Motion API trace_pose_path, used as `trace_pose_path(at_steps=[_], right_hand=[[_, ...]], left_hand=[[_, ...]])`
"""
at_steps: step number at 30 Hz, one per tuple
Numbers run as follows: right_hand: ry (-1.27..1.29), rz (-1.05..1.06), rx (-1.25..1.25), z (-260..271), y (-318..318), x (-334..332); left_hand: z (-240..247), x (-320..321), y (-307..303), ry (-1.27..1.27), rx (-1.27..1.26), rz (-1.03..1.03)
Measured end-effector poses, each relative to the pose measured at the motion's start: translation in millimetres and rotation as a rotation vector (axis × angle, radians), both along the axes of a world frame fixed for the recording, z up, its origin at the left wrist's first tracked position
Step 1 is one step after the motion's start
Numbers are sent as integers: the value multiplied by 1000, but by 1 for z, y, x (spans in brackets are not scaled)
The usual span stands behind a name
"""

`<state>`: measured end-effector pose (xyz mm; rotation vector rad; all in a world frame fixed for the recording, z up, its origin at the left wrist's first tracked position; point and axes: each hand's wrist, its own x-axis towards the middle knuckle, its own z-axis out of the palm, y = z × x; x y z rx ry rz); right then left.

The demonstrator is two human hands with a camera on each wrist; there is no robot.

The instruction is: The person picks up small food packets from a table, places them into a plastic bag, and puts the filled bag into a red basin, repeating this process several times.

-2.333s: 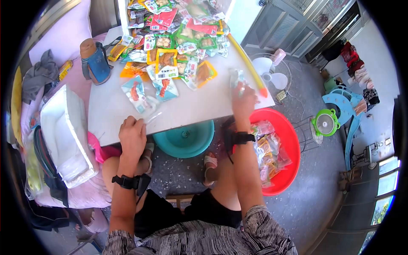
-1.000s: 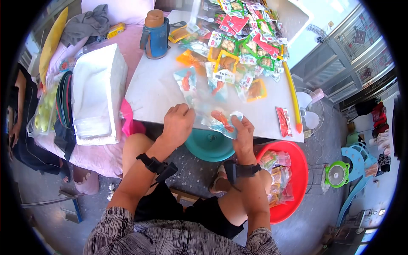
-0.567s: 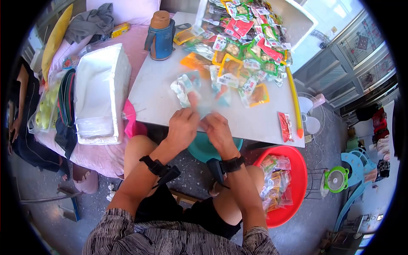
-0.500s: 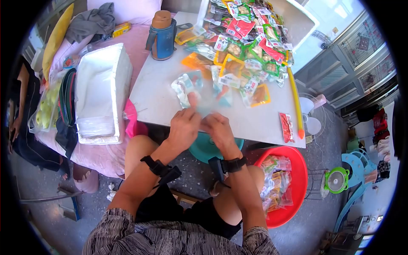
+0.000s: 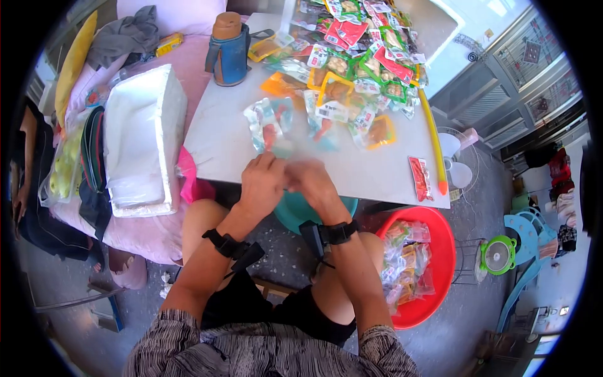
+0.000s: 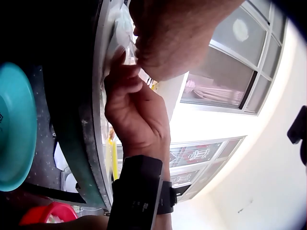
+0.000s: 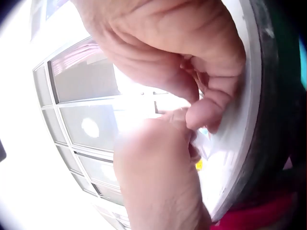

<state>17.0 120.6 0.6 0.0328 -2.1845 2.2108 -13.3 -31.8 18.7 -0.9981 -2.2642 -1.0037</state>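
At the table's front edge my left hand pinches a clear plastic bag, its fingers curled. Right up against it is my right hand, blurred, with thumb and fingertips drawn together at the bag's edge. In the right wrist view the right fingers are curled, and what lies between them is mostly hidden. Just beyond the left hand is a white and light-blue packet with reddish food, overlapping a similar packet. Another blue-edged packet lies to its right.
Many food packets are heaped at the table's back. A red packet and a yellow stick lie on the right. Below stand a teal basin and a red basin with packets. A blue flask stands back left.
My right hand has set a red packet on the table, then brought a reddish-food packet to the left hand. That packet now lies beyond the left hand, with both hands together at the bag.
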Motion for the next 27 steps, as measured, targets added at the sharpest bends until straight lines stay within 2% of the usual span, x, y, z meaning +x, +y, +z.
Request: trace_pose_path(at_steps=[3, 6, 9, 12, 13, 16, 19, 22, 23, 26, 27], right_hand=[[-432, 4, 87, 53, 24, 15], [-284, -418, 501, 26, 72, 7], [-8, -807, 1040, 5, 75, -15], [-5, -842, 1242, 9, 49, -29], [49, -881, 1228, -1, 47, -35], [-10, -803, 1006, -8, 55, -37], [-69, -628, 754, -10, 86, -28], [-12, -700, 46, 19, 83, 1], [84, -656, -108, 18, 89, 10], [7, -699, -347, 53, 84, 40], [-88, -663, -330, 54, 90, 48]], left_hand=[[0, 0, 0, -32, 3, 15], [5, 1, 2, -29, 20, 18], [2, 1, 2, -22, 23, 8], [-1, -4, 4, -32, 24, 3], [-1, -4, 4, -31, 30, 0], [-1, -1, 1, -66, 30, -3], [1, -2, 1, -85, 26, 3], [1, -5, 1, -93, 43, -4], [0, -5, 1, -101, 51, -13], [-2, -8, 6, -127, 149, -56], [-3, -8, 7, -152, 172, -70]])
